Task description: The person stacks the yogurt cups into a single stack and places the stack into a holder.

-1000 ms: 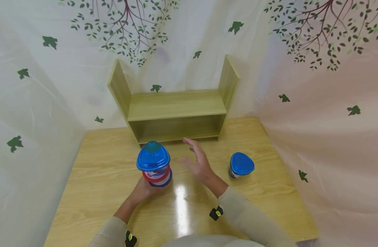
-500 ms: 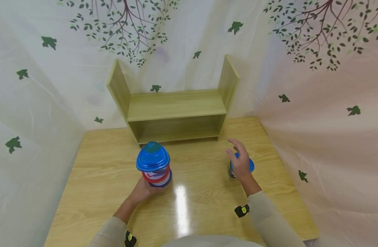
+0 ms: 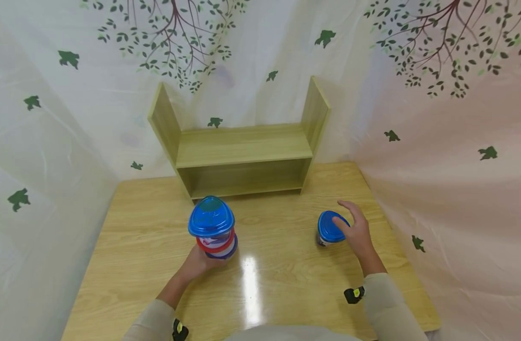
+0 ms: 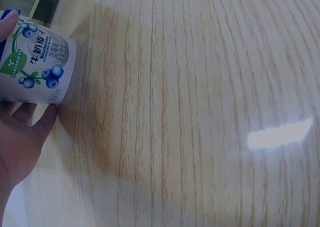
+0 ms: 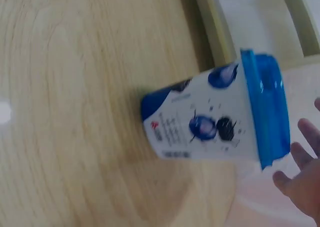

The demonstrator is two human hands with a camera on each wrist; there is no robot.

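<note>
My left hand [image 3: 196,263] grips the lower part of a stack of yogurt cups [image 3: 211,219]. The stack has a blue lid on top, with a red rim and a purple rim below it. In the left wrist view, the bottom cup [image 4: 42,62] is white with printed blueberries, and fingers curl under and around it. A single yogurt cup [image 3: 329,227] with a blue lid stands upright on the right side of the table. My right hand [image 3: 359,236] is beside it with fingers apart, the thumb overlapping the lid. The right wrist view shows the fingers [image 5: 301,154] just beyond the lid, apart from it.
A two-level wooden shelf [image 3: 243,144] stands at the back of the table [image 3: 281,284]. Printed cloth [image 3: 260,57] hangs behind and on both sides. A bright light reflection [image 3: 250,289] lies on the tabletop in front of me.
My right hand has moved right from the middle of the table, passing over the single cup to its right side. My left hand and the stack have stayed in place.
</note>
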